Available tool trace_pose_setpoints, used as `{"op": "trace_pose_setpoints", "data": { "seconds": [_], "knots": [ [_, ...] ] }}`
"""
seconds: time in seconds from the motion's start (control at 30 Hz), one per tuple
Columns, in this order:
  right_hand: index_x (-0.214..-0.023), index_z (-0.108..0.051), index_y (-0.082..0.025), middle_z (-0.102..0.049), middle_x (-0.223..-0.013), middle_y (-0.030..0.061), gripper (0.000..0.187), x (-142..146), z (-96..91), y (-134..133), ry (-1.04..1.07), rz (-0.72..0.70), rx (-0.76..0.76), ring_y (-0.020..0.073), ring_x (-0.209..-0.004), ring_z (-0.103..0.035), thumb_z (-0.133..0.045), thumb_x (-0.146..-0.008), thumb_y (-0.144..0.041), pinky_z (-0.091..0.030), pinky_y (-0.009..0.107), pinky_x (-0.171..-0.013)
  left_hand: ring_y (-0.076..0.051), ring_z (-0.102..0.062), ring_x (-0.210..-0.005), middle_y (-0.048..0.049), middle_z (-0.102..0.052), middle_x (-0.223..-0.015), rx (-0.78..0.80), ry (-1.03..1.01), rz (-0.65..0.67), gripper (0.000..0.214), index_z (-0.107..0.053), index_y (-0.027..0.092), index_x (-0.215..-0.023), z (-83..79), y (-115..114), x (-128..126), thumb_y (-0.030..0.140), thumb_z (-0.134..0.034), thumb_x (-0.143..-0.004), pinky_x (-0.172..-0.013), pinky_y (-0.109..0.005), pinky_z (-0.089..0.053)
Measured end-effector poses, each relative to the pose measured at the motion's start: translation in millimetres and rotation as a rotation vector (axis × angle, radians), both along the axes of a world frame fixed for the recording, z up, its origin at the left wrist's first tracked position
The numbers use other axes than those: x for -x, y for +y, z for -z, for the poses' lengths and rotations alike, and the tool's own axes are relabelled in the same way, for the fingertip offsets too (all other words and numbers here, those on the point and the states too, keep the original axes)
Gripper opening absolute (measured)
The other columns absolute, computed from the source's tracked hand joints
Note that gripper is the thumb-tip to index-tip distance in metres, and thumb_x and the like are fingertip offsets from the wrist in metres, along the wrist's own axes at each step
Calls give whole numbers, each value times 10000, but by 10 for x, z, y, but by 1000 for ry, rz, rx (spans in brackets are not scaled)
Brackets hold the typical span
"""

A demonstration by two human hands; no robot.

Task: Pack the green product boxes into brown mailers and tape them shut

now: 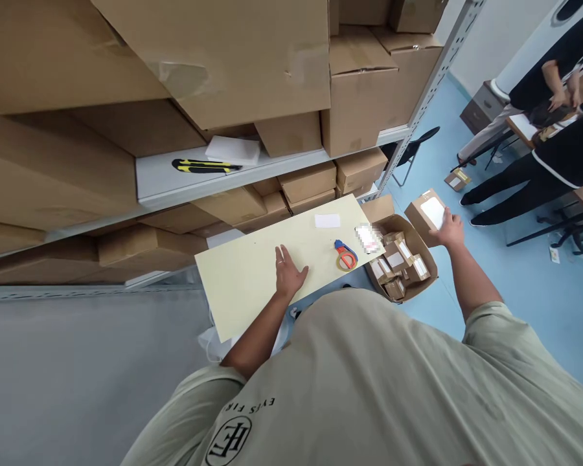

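Head view, and there's the left hand [289, 272] lying open and flat on the pale yellow desk [243, 285], orange-handled scissors [347, 255] sitting to its right. Just off the desk's right end, the right hand [449, 230] grips a small cardboard box [418, 217], right above an open carton [430, 272] of small boxes!

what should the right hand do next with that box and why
Probably bring the box in the right hand onto the board, near the tape dispenser. The left hand rests on that board and a white label lies there too, so it looks like the likeliest spot to work on the box.
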State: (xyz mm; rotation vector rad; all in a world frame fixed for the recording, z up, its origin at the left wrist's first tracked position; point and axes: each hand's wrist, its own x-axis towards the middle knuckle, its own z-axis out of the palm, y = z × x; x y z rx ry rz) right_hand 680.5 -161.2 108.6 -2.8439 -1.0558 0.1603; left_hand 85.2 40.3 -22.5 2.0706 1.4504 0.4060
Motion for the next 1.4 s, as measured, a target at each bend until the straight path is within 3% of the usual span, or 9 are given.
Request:
{"op": "trace_pose_setpoints", "data": {
  "seconds": [0.17,0.37,0.8,0.87,0.93,1.0,1.07,1.2,1.4],
  "knots": [
    [-1817,-199,-80,-297,-1783,373,1537,-120,290,85,158,51,-55,510,-1663,-330,-945,-688,-807,-354,584,-1334,-499,-139,-1772,-321,-78,-1898,59,63,-73,1255,-37,57,-1830,207,-198,306,396,-795,-888,-1409,-657,-285],
    [-1830,-209,-73,-339,-1815,333,1393,-7,454,130,190,-15,-82,439,-1710,-332,-927,-803,-683,-351,543,-1370,-480,-133,-1778,-339,-98,-1890,98,64,-81,1216,-62,27,-1817,291,-333,330,396,-773,-901,-1419,-635,-272],
    [-1800,-347,-96,-743,-1469,291,1214,321,636,-196,276,-3,-5,427,-1306,-759,-933,-816,-498,-617,487,-1086,-447,-147,-1783,-279,-99,-1910,61,50,-122,1246,-10,67,-1838,233,-432,321,418,-763,-910,-1430,-586,-294],
    [-1767,-407,-114,-779,-1418,256,1110,427,654,-120,301,-63,-1,387,-1226,-788,-896,-849,-503,-635,450,-1014,-451,-231,-1762,-294,-156,-1895,67,70,-176,1219,-56,48,-1834,175,-458,333,414,-761,-910,-1403,-571,-351],
    [-1672,-537,-132,-828,-1312,206,865,578,650,22,316,-134,31,338,-1140,-804,-816,-930,-478,-632,403,-944,-426,-469,-1651,-301,-402,-1796,116,99,-230,1098,-181,34,-1816,102,-507,359,411,-725,-940,-1324,-523,-466],
    [-1468,-705,-151,-860,-1137,158,531,775,622,209,326,-228,108,302,-1022,-803,-716,-1014,-427,-600,355,-860,-367,-719,-1375,-232,-726,-1481,220,160,-263,797,-472,68,-1702,36,-597,410,418,-636,-1005,-1180,-458,-575],
    [-1186,-801,-175,-852,-1006,130,300,1012,588,408,311,-356,180,279,-912,-779,-629,-1068,-390,-546,323,-774,-331,-799,-1130,-143,-834,-1111,318,265,-281,463,-764,161,-1363,0,-741,488,427,-541,-1056,-1028,-407,-613],
    [-820,-742,-204,-808,-873,95,373,1546,593,725,286,-666,265,231,-802,-717,-549,-1102,-353,-418,284,-687,-358,-795,-1059,-147,-822,-940,383,477,-343,378,-773,226,-849,27,-1208,684,382,-494,-1050,-885,-386,-572],
    [-754,-658,-229,-689,-753,49,357,2319,810,898,320,-1118,425,205,-738,-620,-590,-1084,-345,-320,311,-672,-401,-786,-1191,-214,-834,-1120,625,525,-450,451,-781,201,-920,36,-2150,906,359,-395,-1092,-961,-436,-561]
  ]
}}
